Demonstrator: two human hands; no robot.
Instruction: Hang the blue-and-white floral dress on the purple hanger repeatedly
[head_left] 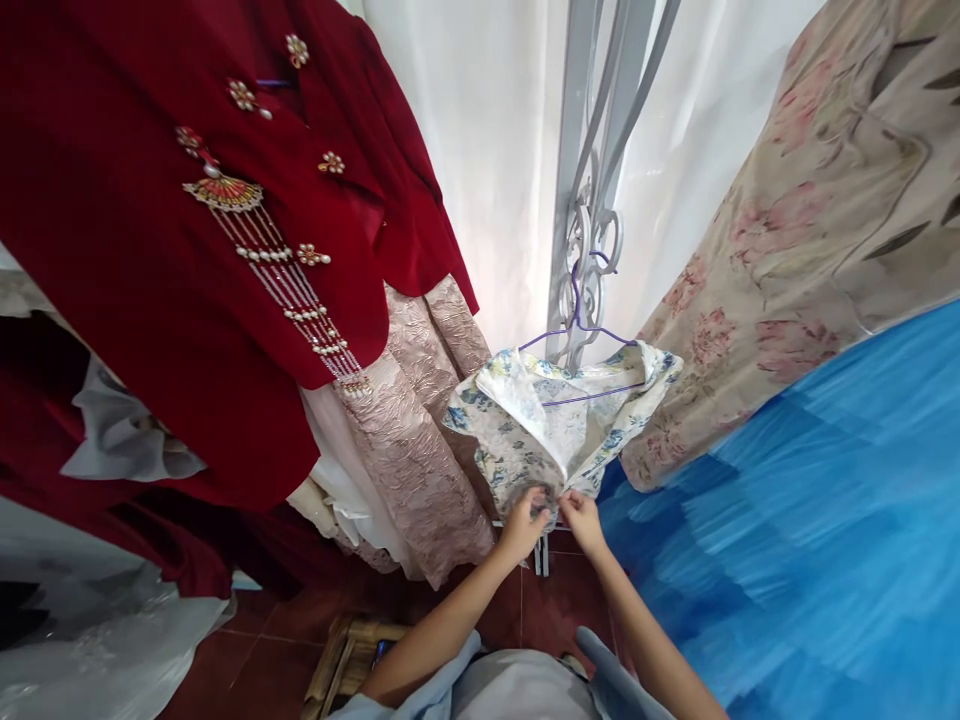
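A short white garment (510, 455) with blue and yellow flowers hangs from a purple wire hanger (579, 326). Its front edges cross at the lower middle, and both my hands are there. My left hand (525, 522) pinches the garment's front near the hem, thumb and fingers curled in. Close beside it, my right hand (581, 520) grips the other front edge with its fingertips. Any fastener between the fingertips is too small to make out. The hanger's hook sits on the scrollwork of a grey metal stand (589, 225).
At the left hang a red velvet jacket (300, 180) with beaded brooches and a pink textured skirt (420, 430). A beige floral dress (750, 280) and blue ruffled fabric (787, 530) fill the right. Below stands a bamboo stool (337, 660) on red floor tiles (274, 665).
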